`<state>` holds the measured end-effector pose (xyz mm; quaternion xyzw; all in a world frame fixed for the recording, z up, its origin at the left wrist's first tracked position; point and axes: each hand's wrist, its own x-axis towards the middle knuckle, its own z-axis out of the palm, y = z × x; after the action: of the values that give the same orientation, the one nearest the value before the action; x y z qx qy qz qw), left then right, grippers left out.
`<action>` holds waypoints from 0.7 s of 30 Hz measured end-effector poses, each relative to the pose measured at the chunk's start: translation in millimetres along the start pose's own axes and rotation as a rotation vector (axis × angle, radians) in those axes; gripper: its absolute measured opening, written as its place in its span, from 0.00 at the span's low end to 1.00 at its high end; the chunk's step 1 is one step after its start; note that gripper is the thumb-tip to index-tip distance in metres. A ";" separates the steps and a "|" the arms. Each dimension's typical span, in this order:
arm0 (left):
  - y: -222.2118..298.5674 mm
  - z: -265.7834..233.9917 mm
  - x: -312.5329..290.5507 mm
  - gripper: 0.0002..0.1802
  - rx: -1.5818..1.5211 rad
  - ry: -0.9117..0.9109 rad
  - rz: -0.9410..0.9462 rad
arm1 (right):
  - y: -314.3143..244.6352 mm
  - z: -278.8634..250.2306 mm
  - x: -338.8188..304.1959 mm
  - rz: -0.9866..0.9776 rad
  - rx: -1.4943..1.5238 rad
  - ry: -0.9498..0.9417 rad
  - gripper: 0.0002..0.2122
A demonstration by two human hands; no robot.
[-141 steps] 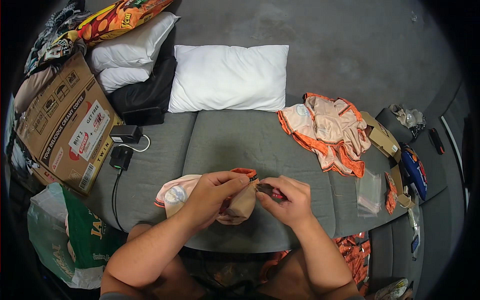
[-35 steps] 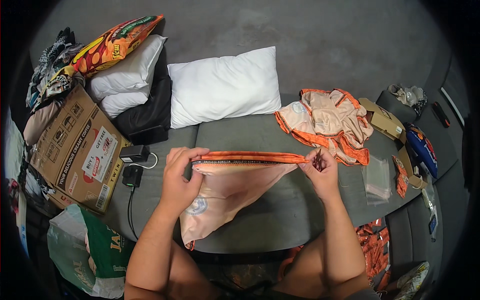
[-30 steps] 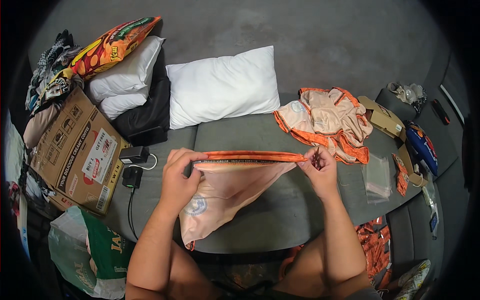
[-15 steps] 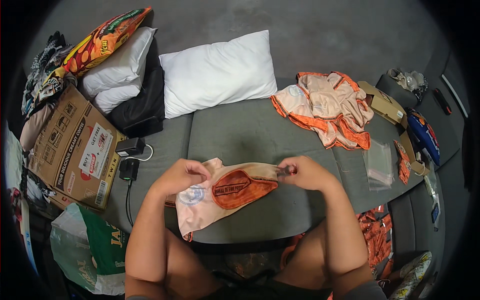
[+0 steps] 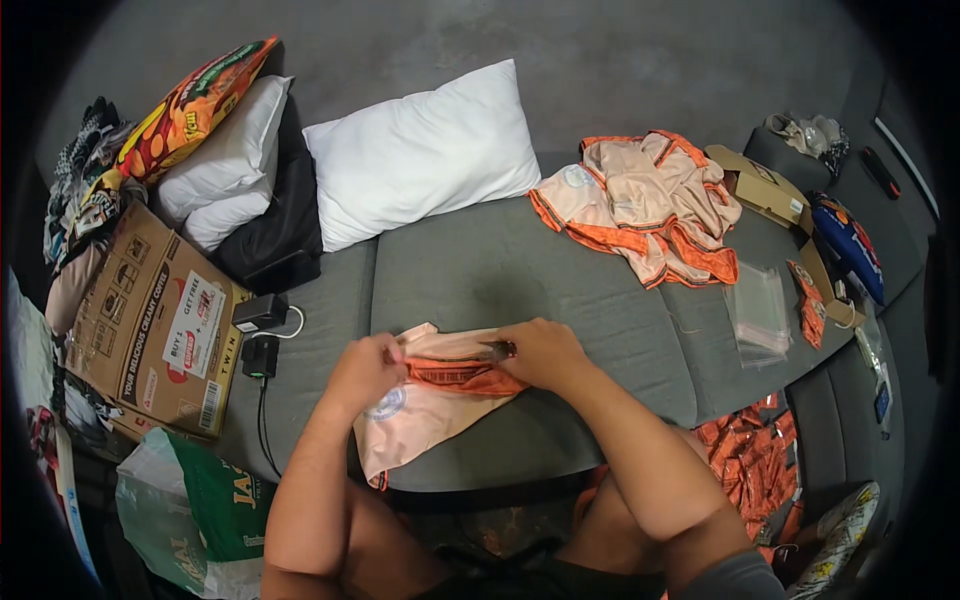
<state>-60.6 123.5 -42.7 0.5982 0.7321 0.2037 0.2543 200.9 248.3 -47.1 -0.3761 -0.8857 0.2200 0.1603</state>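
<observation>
Only the head view here, so looking straight down: the garment, peach with orange trim [image 5: 425, 432], is lying on the grey sofa cushion [image 5: 520, 270] under and between the two hands, its lower part spreading toward the person from beneath the left one. A round blue emblem [image 5: 387, 403] is showing just below that hand, and an orange panel with dark lettering [image 5: 460, 376] is running from one hand to the other.

The left hand [image 5: 368, 372] is curling over the cloth, fingers and thumb nearly together — can't really tell if they're pinching it. The right hand [image 5: 545, 350] is closing around a small dark tool [image 5: 497, 350], looks like thread snips, its tip pointing left over the orange panel. That hand's fingertips are mostly hiding, so no idea if they're gripping fabric too.

Beyond both hands a white pillow [image 5: 425, 150] is leaning back. Farther out past the right hand, a second peach-and-orange garment [image 5: 650, 205] is lying crumpled, with clear plastic sleeves [image 5: 757, 315] nearer on that side. Off left of the left hand, a black power adapter [image 5: 260, 312] is sitting beside a big cardboard carton [image 5: 150, 320] — and a green-and-white plastic bag [image 5: 220, 500] is slumping nearer the person.
</observation>
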 end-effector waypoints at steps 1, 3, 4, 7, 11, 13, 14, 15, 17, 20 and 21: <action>3.7 -0.2 8.2 0.11 -0.087 0.175 0.009 | 3.6 -2.6 2.5 0.022 -0.003 0.067 0.13; 10.3 -8.0 27.3 0.10 -0.256 0.527 0.025 | 6.9 -12.8 11.2 0.044 0.000 0.143 0.12; 5.4 -23.8 37.0 0.09 -0.310 0.602 0.018 | 1.1 -21.0 22.5 0.032 0.232 0.334 0.10; 43.3 -79.3 78.6 0.08 -0.363 0.734 0.054 | 13.7 -48.1 29.3 0.033 0.543 0.602 0.07; 118.5 -183.6 96.6 0.10 -0.361 0.908 0.362 | 23.7 -62.4 20.1 0.073 0.691 0.704 0.06; 175.7 -217.8 77.0 0.10 -0.451 0.872 0.433 | 34.5 -68.8 6.5 0.125 0.577 0.699 0.07; 191.2 -240.3 65.0 0.10 -0.501 0.858 0.464 | 32.0 -71.4 6.4 0.119 0.587 0.704 0.07; 208.3 -252.9 50.4 0.11 -0.555 0.840 0.488 | 32.8 -72.4 6.8 0.112 0.644 0.708 0.07; 236.6 -249.6 16.0 0.12 -0.681 0.856 0.535 | 36.0 -75.2 6.2 0.102 0.752 0.713 0.06; 237.3 -219.4 -22.0 0.12 -0.831 0.893 0.618 | 46.7 -75.6 4.2 0.090 0.789 0.719 0.06; 229.2 -196.9 -31.7 0.12 -0.850 0.876 0.611 | 53.2 -75.5 2.6 0.088 0.800 0.722 0.05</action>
<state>0.0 139.8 254.6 0.4885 0.4223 0.7596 0.0782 264.8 303.5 -9.6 -0.3741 -0.6047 0.4036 0.5758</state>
